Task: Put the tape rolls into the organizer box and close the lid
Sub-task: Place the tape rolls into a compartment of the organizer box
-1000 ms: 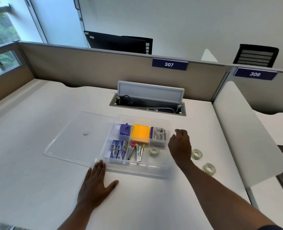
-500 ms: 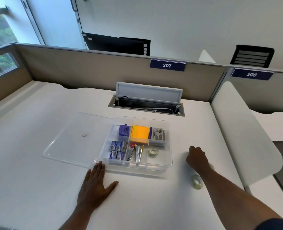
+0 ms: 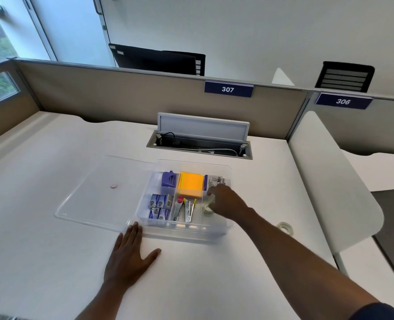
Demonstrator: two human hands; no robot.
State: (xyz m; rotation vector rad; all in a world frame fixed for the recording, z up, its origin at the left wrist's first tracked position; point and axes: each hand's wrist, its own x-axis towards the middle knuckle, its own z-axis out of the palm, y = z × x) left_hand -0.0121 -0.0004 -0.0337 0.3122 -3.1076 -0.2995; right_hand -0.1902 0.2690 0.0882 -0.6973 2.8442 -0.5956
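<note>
Tape roll (image 3: 208, 209) is seen inside the organizer box (image 3: 186, 229), beneath the right hand (image 3: 226, 202); its grip cannot be told. Left hand (image 3: 127, 257) is spread flat on the bench (image 3: 41, 262).

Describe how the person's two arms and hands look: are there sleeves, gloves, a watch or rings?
Both hands are bare, with no gloves; no rings or watch show on the left hand or the right hand. Both forearms are uncovered. On the right arm, a dark navy sleeve edge appears only at the bottom right corner, near the upper arm. No sleeve is visible on the left arm.
</note>
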